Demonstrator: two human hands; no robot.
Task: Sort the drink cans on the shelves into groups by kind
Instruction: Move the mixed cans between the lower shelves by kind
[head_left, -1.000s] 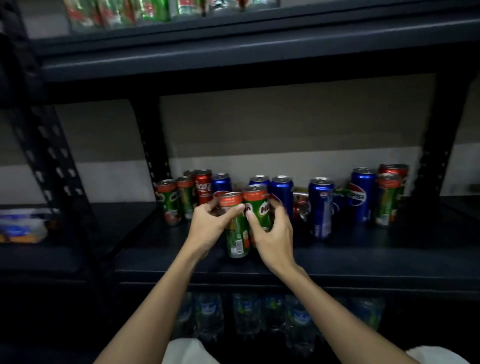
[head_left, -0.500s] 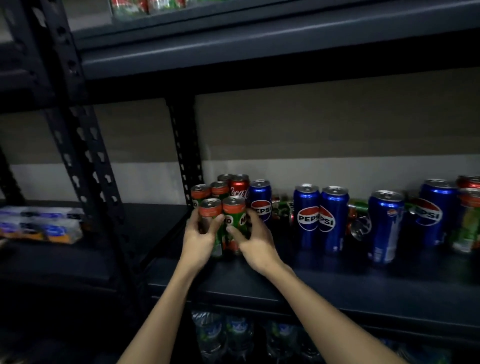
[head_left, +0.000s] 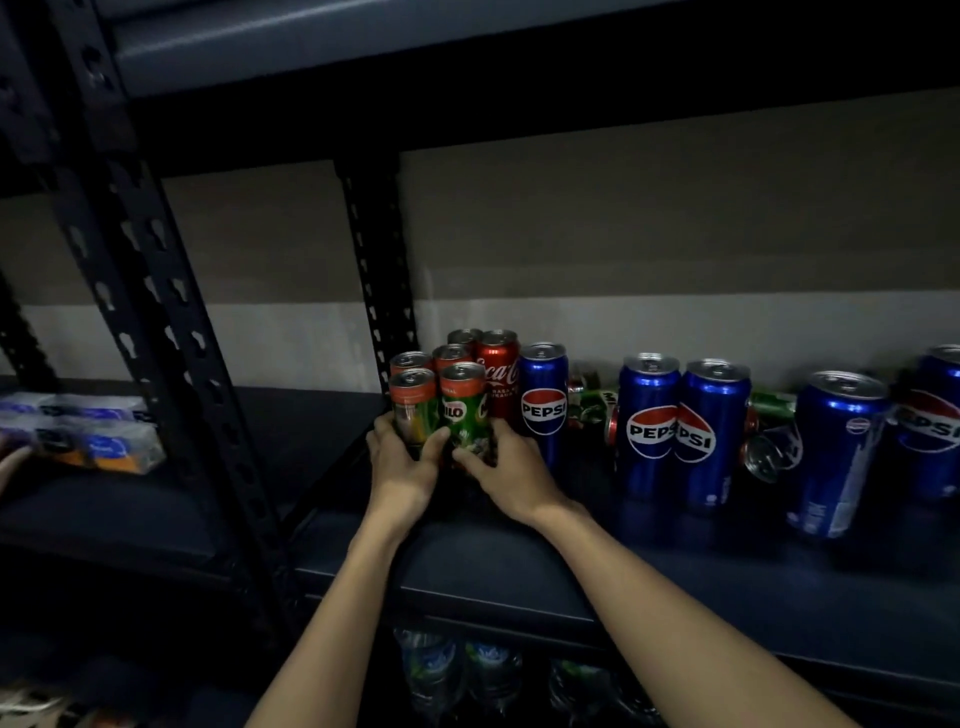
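Note:
Two green Milo cans stand side by side at the left end of the dark shelf (head_left: 519, 561). My left hand (head_left: 402, 467) grips the left Milo can (head_left: 411, 402) low down, and my right hand (head_left: 506, 475) grips the right Milo can (head_left: 465, 405). Behind them stand more Milo cans (head_left: 452, 356) and a red Coca-Cola can (head_left: 500, 371). To the right, several blue Pepsi cans (head_left: 649, 415) stand upright. Green cans (head_left: 589, 402) lie on their sides behind the Pepsi cans.
A black perforated upright post (head_left: 379, 270) stands just left of the cans, and a diagonal brace (head_left: 156, 291) crosses nearer. Wrapped packs (head_left: 78, 431) lie on the neighbouring shelf at left. Water bottles (head_left: 467, 675) fill the shelf below. Another shelf overhangs above.
Both hands have carried the two Milo cans leftward along the shelf, up against the other Milo cans by the post. The view has turned left and come closer.

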